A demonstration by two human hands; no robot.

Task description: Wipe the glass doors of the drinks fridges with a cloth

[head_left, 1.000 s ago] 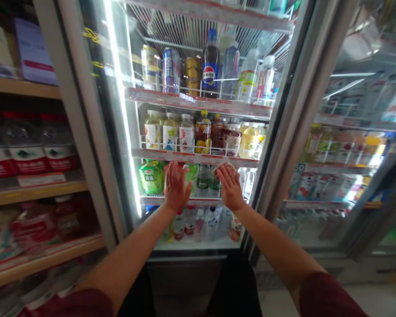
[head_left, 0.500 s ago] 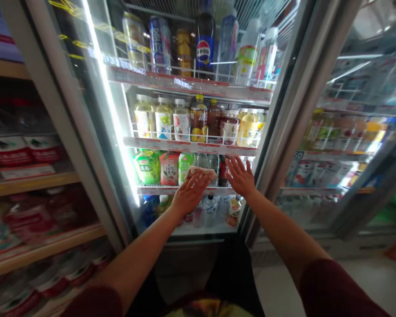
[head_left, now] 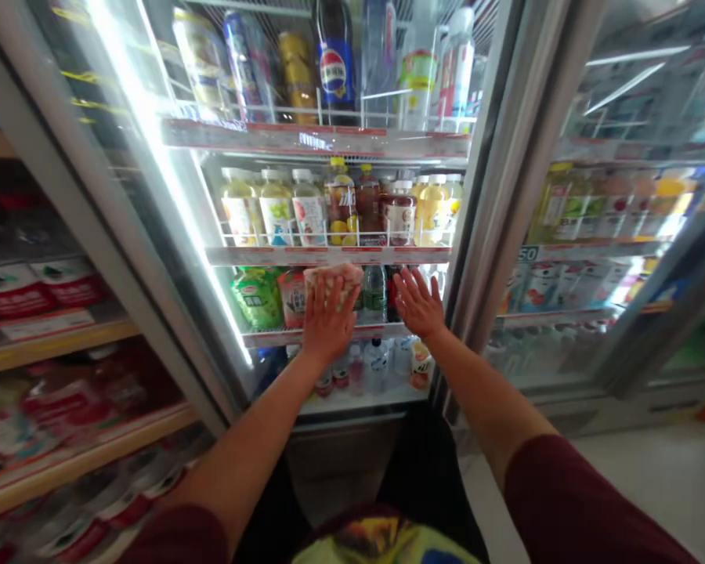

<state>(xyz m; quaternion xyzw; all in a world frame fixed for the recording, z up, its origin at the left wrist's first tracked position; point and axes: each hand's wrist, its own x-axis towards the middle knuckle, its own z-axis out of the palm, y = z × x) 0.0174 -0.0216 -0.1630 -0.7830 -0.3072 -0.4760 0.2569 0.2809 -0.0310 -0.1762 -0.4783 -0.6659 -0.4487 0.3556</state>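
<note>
nearest me, my dark trouser legs (head_left: 426, 462) spread below the fridge's glass door (head_left: 377, 319). to do this well, i judge, the cloth (head_left: 350, 273) should lie flat under my whole palm, with even pressure so it neither bunches nor slips away. my left hand (head_left: 327, 319) is laid nearly flat on it, fingers long and slightly apart, pressing rather than gripping. my right hand (head_left: 421, 308) is flat too, fingers fanned, with nothing in it; it seems braced near the metal frame (head_left: 475, 298), though i cannot tell how firmly it touches the glass. the cloth hides part of the lower drinks, beside a red pack (head_left: 292, 298). farther back, bottles (head_left: 341, 204) line the shelf (head_left: 329, 256) above.
</note>
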